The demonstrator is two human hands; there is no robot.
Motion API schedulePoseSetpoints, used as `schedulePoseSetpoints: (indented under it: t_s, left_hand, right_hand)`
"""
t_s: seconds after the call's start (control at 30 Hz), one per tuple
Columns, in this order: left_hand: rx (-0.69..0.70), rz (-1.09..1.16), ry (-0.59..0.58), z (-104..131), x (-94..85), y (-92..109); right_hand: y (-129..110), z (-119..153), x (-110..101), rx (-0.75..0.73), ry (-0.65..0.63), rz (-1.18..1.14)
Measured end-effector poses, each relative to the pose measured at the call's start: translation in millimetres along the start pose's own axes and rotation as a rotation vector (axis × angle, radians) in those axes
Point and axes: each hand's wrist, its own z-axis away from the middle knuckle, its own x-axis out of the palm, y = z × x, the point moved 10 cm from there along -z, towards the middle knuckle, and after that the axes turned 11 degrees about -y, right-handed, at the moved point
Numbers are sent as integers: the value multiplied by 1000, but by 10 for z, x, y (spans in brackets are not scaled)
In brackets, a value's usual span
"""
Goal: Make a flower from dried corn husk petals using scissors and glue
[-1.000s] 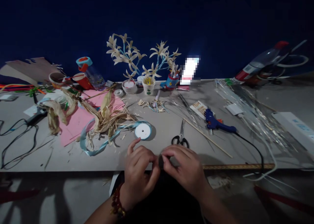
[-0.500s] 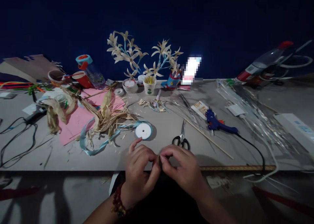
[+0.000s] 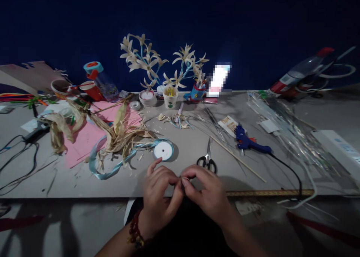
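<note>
My left hand (image 3: 161,195) and my right hand (image 3: 206,193) meet at the table's front edge, thumb and forefinger of each pinched together. Something tiny and thin shows between the fingertips; it is too small to name. The left little finger sticks up, close to a ribbon spool (image 3: 163,151) with a white face and light blue ribbon (image 3: 97,169) trailing left. Just beyond my right hand lie scissors (image 3: 207,160) with black handles, blades pointing away. A thin wooden stick (image 3: 239,159) rests to their right.
Dried corn husks (image 3: 115,131) lie on pink paper (image 3: 81,144) at left. Handmade husk flowers (image 3: 143,60) stand at the back beside a paper cup (image 3: 170,98). A blue glue gun (image 3: 250,142) with its cord, clear plastic wrapping (image 3: 292,125) and a tilted bottle (image 3: 300,73) occupy the right.
The fingertips have shifted slightly, and a thin pale bit now shows at the right thumb and forefinger. Both hands stay pinched together. The view has moved a little.
</note>
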Motion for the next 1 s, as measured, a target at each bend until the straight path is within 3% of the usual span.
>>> schedulePoseSetpoints:
  t_s: [0.13, 0.33, 0.5, 0.67, 0.77, 0.87, 1.0]
  left_hand:
    - [4, -1, 3, 32, 2, 1]
    - [-4, 68, 49, 41, -67, -32]
    - [7, 30, 43, 30, -37, 2]
    - [0, -7, 26, 53, -13, 15]
    - [-4, 0, 31, 62, -36, 2]
    - [-19, 8, 52, 60, -70, -34]
    - [-20, 8, 63, 39, -71, -47]
  right_hand:
    - [-12, -28, -6, -39, -4, 69]
    - [187, 125, -369, 6, 152, 206]
    - [7, 67, -188, -58, 23, 100]
    - [-169, -43, -81, -125, 18, 164]
    - [-119, -11, -172, -154, 78, 263]
    - [55, 76, -373, -61, 189, 309]
    - [133, 97, -311, 1, 90, 158]
